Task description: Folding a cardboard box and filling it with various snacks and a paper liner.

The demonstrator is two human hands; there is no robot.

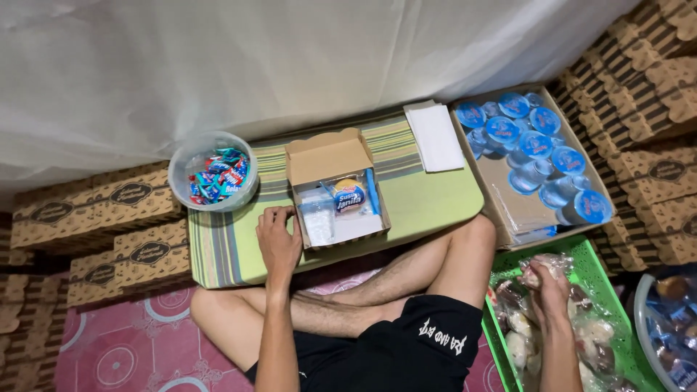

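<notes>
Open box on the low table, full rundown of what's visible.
The small brown cardboard box sits upright on the green striped low table, its lid flap folded back and standing open. The inside looks white. It holds a round wrapped bun, a clear plastic packet and a blue strip along the right wall. The left hand rests against its left front corner.

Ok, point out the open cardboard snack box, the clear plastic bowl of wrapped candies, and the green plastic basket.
Open cardboard snack box (324,156): head view, on the raised lid flap.
Clear plastic bowl of wrapped candies (182,156): head view, on its left rim.
Green plastic basket (597,263): head view, on its upper right wall.
</notes>
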